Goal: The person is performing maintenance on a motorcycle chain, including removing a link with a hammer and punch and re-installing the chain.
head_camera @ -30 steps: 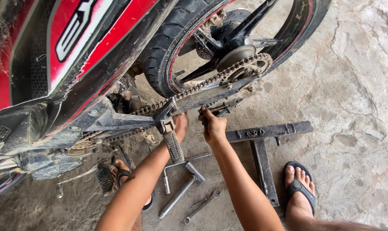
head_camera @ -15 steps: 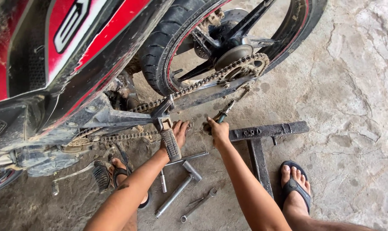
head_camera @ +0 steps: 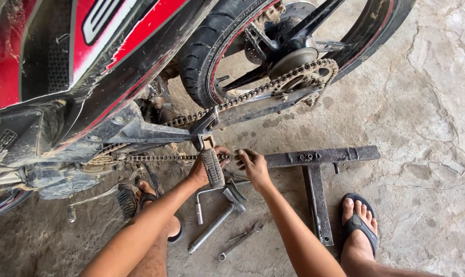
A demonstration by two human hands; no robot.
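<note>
Both hands (head_camera: 204, 169) (head_camera: 253, 165) grip the motorcycle's loose drive chain (head_camera: 160, 158).

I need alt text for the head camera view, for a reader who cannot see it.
Two bare hands work under a red motorcycle: the left hand grips the ribbed footpeg, the right hand reaches to the loose drive chain. On the cracked concrete floor lie a hammer, a wrench and a T-shaped metal stand.
</note>
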